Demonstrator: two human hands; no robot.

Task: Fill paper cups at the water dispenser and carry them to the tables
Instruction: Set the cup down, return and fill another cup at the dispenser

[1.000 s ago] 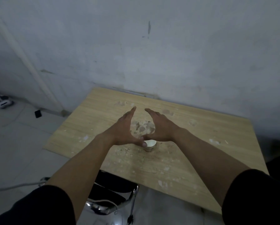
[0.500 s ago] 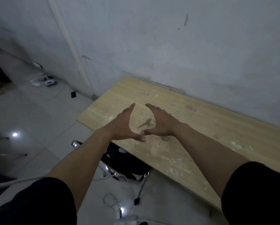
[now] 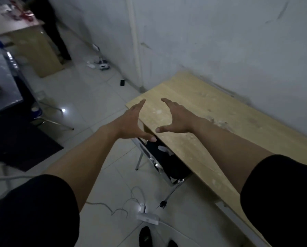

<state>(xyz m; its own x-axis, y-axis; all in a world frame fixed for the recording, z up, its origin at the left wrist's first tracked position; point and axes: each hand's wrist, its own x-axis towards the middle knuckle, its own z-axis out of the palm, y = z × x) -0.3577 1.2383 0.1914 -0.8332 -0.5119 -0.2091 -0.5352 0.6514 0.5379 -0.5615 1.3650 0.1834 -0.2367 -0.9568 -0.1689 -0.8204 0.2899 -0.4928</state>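
My left hand [image 3: 133, 122] and right hand [image 3: 177, 118] hang open and empty over the left end of the pale wooden table [image 3: 220, 136]. No paper cup in view, so probably dispenser run next. I'd step around the white floor cable [image 3: 120, 209], no rushing.

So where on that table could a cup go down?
Nearly all the visible table top is free: the stretch between the right hand and the wall holds only pale stains, and the corner by the left hand is bare. The floor under the near edge is crowded: a chair, cables, a power strip.
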